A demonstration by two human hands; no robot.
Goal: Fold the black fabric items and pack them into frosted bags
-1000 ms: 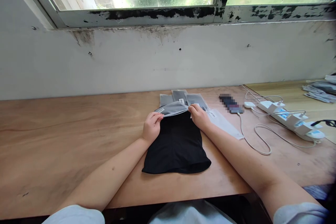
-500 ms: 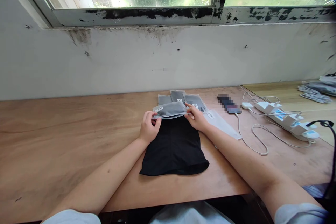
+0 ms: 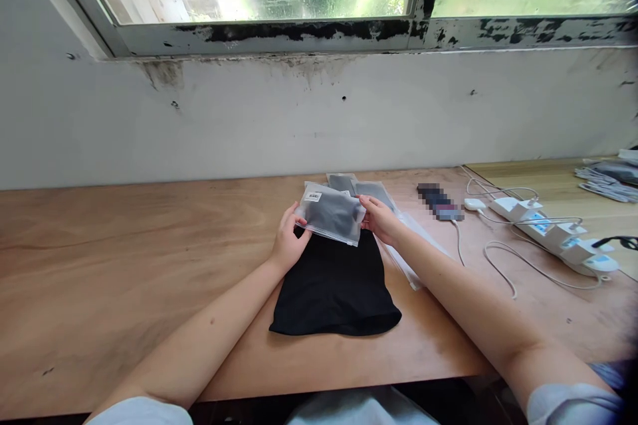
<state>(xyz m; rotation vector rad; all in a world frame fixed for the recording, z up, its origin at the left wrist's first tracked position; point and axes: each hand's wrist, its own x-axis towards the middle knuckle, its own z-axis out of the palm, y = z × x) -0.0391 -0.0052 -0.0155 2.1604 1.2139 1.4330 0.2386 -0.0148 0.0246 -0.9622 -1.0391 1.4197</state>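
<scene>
Between both hands: one labelled frosted bag (image 3: 333, 214) with dark contents, tilted up over the cloth; left hand (image 3: 293, 234) pinches its near-left corner, right hand (image 3: 377, 218) grips its right edge.
Beneath: one black cloth piece (image 3: 333, 292), flat on the tabletop (image 3: 124, 279).
Behind: two grey packets (image 3: 375, 191) show past the held bag.
Under the right forearm: at least one pale translucent bag (image 3: 405, 269); the exact count is hidden.
Farther right: one blurred dark device (image 3: 441, 202), one power strip (image 3: 553, 232), one grey pile (image 3: 611, 179).
Since half a second ago: the held bag's face turns toward the viewer, covering the leftmost packet's place; pale plastic now reaches nearer the front edge.
</scene>
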